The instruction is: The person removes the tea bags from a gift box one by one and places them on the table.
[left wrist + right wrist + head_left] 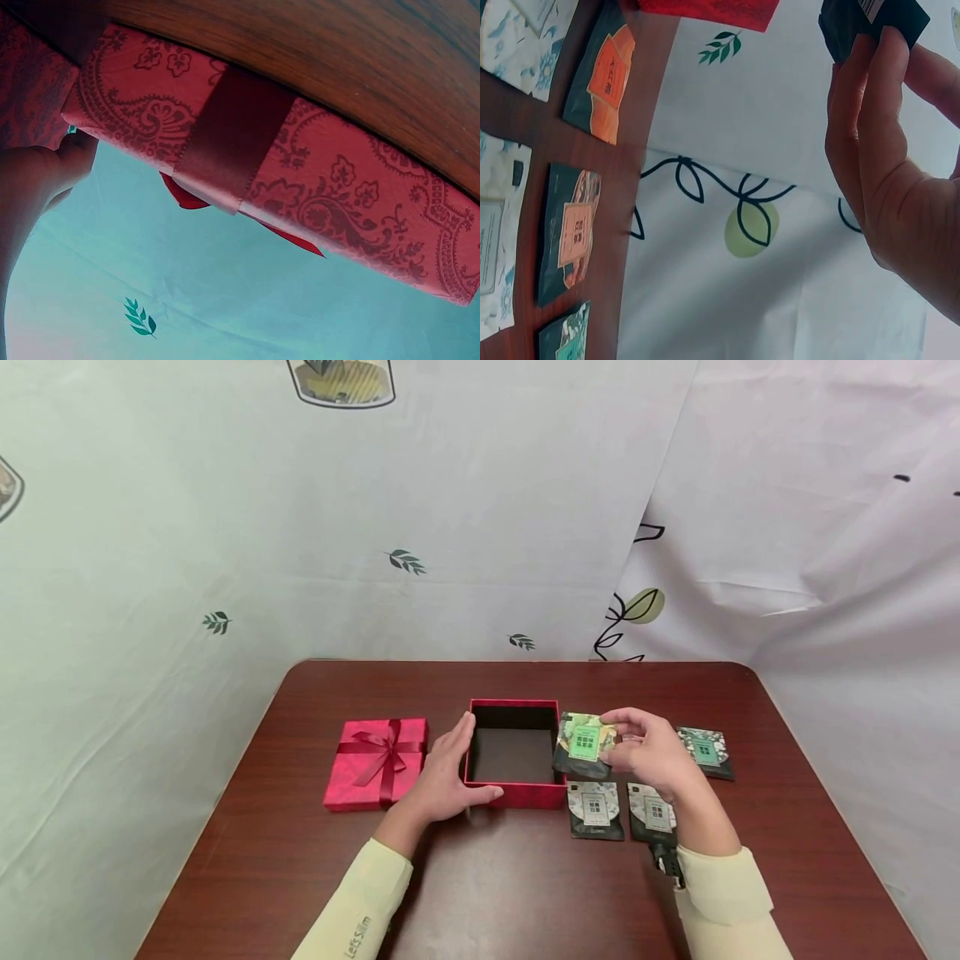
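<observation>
A red open box [516, 795] with a dark inside stands at mid-table. My left hand [446, 777] rests at its left side, fingers straight along the wall and thumb across the front left corner. In the head view, my right hand [654, 756] pinches a green-labelled tea packet [581, 745] by its right edge, raised at the box's right side. The right wrist view shows the dark back of this packet [874, 22] between thumb and fingers. Two white-patterned packets, one left [595, 810] and one right [651, 814], lie below the right hand.
Left of the box sits a red lid [341, 781] with a ribbon bow [384, 756]. A teal-labelled packet [707, 752] lies at the right. Two orange-labelled packets, one upper [604, 82] and one lower [574, 232], show in the right wrist view. A patterned cloth [480, 527] hangs behind the table.
</observation>
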The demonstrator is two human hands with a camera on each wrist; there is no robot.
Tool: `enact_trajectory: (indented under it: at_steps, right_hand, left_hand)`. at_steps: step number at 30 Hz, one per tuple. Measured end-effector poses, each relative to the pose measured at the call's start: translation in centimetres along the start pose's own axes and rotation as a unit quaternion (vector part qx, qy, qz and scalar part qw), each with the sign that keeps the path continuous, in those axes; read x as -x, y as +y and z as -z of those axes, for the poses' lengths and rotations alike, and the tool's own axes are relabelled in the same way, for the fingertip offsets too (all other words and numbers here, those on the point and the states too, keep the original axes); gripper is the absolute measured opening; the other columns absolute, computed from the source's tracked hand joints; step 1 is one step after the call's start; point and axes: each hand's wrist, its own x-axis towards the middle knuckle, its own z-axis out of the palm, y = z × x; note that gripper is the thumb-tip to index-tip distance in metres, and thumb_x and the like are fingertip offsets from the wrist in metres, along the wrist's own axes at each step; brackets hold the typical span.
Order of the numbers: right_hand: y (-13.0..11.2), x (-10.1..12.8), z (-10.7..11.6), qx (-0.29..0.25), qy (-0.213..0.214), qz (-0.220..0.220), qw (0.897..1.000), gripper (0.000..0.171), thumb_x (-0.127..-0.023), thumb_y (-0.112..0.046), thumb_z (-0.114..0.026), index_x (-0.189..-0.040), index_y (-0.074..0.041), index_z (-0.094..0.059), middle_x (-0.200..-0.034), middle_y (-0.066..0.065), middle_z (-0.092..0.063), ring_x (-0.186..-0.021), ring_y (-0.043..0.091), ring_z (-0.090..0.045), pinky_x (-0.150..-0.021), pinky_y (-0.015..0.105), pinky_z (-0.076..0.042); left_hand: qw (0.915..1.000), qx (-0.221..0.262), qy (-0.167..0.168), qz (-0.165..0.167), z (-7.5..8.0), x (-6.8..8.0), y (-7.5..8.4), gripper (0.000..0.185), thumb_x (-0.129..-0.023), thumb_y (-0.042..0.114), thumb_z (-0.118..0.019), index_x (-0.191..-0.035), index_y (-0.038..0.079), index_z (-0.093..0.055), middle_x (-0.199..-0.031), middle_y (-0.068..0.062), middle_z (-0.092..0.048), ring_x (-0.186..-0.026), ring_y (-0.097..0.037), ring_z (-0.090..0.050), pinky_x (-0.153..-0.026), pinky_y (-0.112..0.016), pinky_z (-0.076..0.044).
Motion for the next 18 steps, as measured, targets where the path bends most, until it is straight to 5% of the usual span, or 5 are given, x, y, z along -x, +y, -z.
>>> enact_trajectory:
  at_steps: [18]
  right_hand:
    - [2.2,1.3,3.0,0.013,0.0,-0.002,1.0,0.055,-0.085,0.003,-0.069,-0.136,0.006,-0.048,-0.108,0.02,-0.047,-0.081,0.021,-0.053,-0.069,0.036,-0.057]
  left_hand:
    - [1.0,0.003,-0.004,0.0,0.0,0.0,0.0,0.12,-0.072,0.055,-0.083,-0.162,0.028,-0.008,-0.164,0.018,-0.007,-0.146,-0.018,-0.016,-0.111,-0.056,-0.029]
